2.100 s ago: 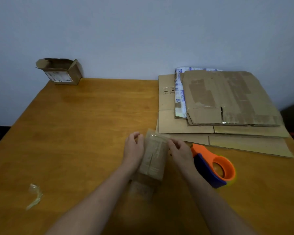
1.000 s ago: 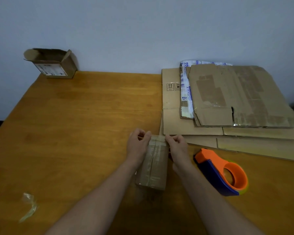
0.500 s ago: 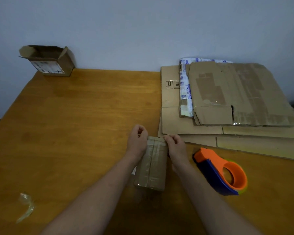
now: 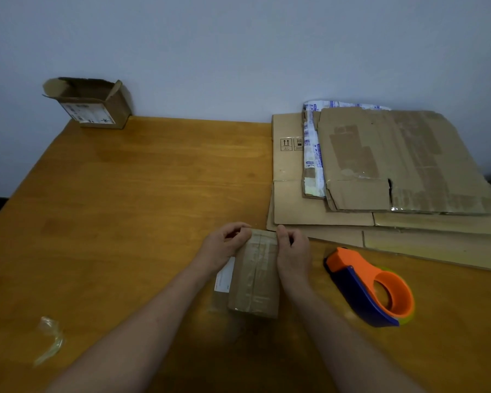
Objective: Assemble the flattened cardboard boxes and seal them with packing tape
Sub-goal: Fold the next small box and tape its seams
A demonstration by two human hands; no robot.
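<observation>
- Across the lower view spreads the wooden tabletop [image 4: 142, 194], orange-brown, smooth and faintly grained.
- At its far right lies a stack of flattened cardboard [image 4: 408, 154]: broad creased sheets patched with old glossy tape, one with blue-printed white film.
- Just right of the hands lies a tape dispenser [image 4: 372, 287], orange plastic ring on a blue body.
- Near the front centre lies the small box [image 4: 257, 276], oblong, brown, its top shiny with tape, a white label on its left side. The left hand [image 4: 224, 248] and right hand [image 4: 294, 251] grasp its far corners with curled fingers.
- An open carton [image 4: 91, 104] stands at the far left corner.
- A crumpled clear tape scrap [image 4: 50, 340] lies front left.
- Two seconds ago the small box's far end was raised; now it lies lower.
</observation>
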